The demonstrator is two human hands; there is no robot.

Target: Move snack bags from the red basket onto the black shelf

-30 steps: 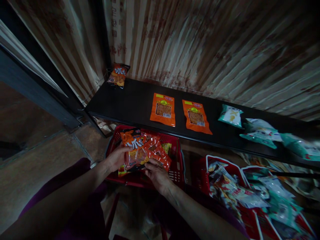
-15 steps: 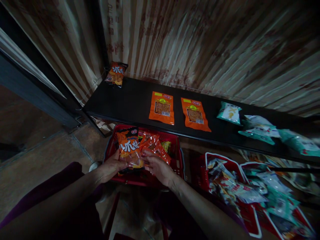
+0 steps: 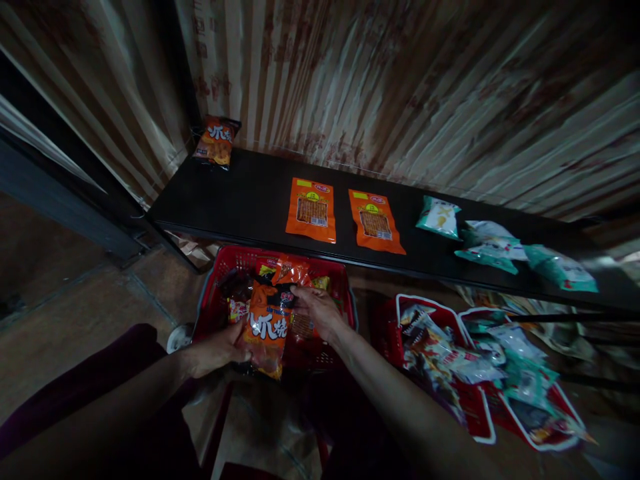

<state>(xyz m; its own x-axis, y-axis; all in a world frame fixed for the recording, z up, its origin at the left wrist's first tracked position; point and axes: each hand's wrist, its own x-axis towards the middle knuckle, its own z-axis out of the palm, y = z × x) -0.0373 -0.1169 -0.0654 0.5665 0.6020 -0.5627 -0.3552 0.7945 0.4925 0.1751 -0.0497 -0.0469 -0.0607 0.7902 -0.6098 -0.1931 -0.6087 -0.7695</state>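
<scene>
Between my hands is an orange and black snack bag (image 3: 269, 327) with white lettering, above the near side of a red basket (image 3: 220, 261). My left hand (image 3: 224, 350) grips its lower left edge, thumb on the front. At the bag's upper right corner, my right hand (image 3: 316, 310) pinches the black top edge. Other packets lie in the basket behind it, among them a shiny orange packet (image 3: 294, 272) and a yellow one (image 3: 321, 283), partly covered by the bag and my right hand.
On the black shelf (image 3: 255, 193) stands a similar orange bag (image 3: 217, 142). Two flat orange packets (image 3: 311, 210) and several teal-and-white bags (image 3: 439, 217) lie along it. More red baskets (image 3: 430, 303) full of snack bags stand at the right. A curtain (image 3: 350, 87) hangs behind.
The snack bag has moved down toward me and tilted. My right hand has shifted from beside its lower right to its top right corner. The whole view has shifted slightly.
</scene>
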